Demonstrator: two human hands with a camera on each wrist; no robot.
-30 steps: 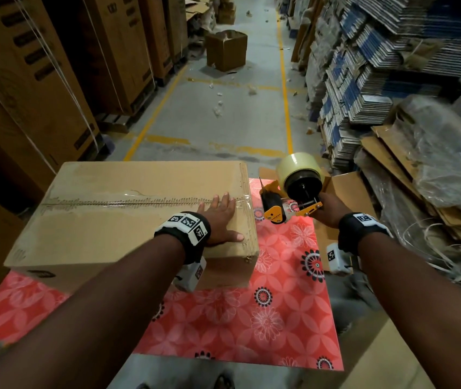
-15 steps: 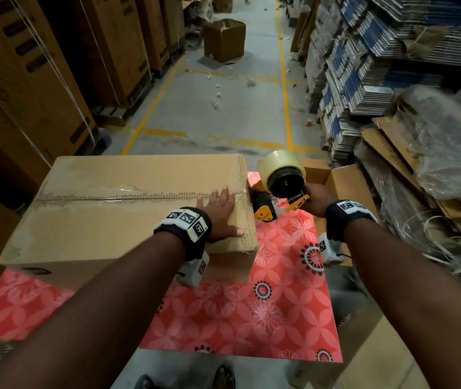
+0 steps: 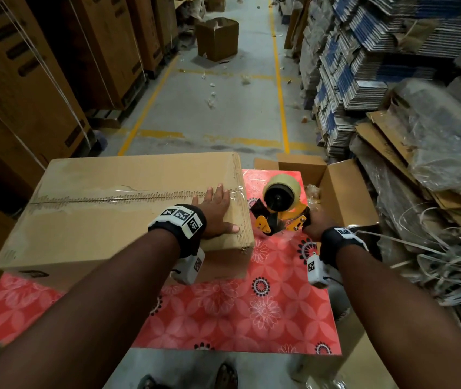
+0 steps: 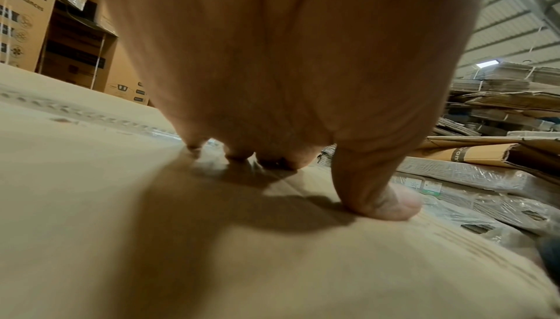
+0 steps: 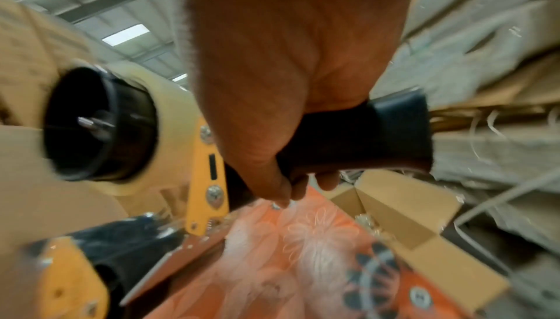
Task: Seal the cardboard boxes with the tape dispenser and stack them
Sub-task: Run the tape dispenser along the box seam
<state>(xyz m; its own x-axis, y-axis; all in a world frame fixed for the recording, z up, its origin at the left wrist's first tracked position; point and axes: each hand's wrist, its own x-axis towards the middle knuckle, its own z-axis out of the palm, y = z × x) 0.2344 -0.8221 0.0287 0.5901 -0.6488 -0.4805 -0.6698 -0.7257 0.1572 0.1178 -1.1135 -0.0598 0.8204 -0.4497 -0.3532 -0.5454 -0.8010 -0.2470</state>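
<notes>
A large closed cardboard box (image 3: 105, 209) lies on the red flowered table (image 3: 251, 310), with clear tape along its top seam. My left hand (image 3: 216, 211) rests flat on the box top near its right end, fingers straight; the left wrist view shows my left hand (image 4: 303, 156) with its fingertips pressed on the cardboard (image 4: 151, 228). To the right of the box, my right hand (image 3: 315, 223) grips the black handle of the yellow tape dispenser (image 3: 278, 209), low over the table. The right wrist view shows my right hand (image 5: 291, 180) curled round the handle of the tape dispenser (image 5: 206, 168).
An open small cardboard box (image 3: 333, 189) stands at the table's far right edge. Stacks of flattened cartons (image 3: 364, 66) and loose strapping (image 3: 448, 262) crowd the right. Tall strapped boxes (image 3: 27, 80) line the left. Another open box (image 3: 218, 37) sits down the aisle.
My right hand has carried the tape dispenser down and a little back from the box's right end, to just above the table. The left hand stays flat on the box.
</notes>
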